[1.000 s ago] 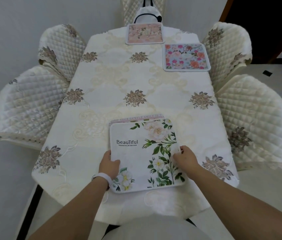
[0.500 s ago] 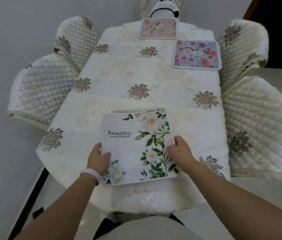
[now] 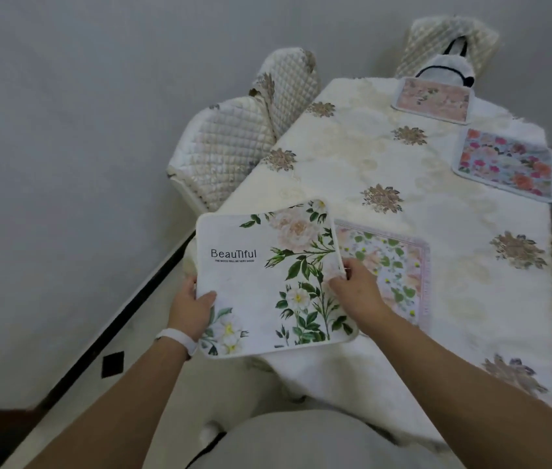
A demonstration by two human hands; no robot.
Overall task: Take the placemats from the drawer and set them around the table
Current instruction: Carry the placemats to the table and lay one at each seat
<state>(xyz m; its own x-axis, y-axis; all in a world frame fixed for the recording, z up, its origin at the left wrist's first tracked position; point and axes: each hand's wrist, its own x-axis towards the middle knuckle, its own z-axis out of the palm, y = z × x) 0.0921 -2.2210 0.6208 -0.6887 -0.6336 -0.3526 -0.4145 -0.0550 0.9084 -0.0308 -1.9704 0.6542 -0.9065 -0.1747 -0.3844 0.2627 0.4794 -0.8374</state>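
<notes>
Both hands, left hand (image 3: 189, 308) and right hand (image 3: 357, 291), pinch the white placemat (image 3: 268, 282) at its side edges at frame centre (we judge it light, semi-stiff).

Four floral fabric placemats: white "Beautiful" placemat (image 3: 268, 279) at the near left corner of the cream embroidered-cloth table (image 3: 454, 265), pale green-leaf placemat (image 3: 393, 269) at its near end, bright multicolour floral placemat (image 3: 505, 162) at its right edge, pink placemat (image 3: 432, 99) at its far end. Four cream quilted chairs (image 3: 230, 143) around table. Two bare hands (image 3: 190, 308). One white wristband (image 3: 176, 336).

Matt cloth placemat (image 3: 268, 282), quilted satin chair covers (image 3: 234, 143)
</notes>
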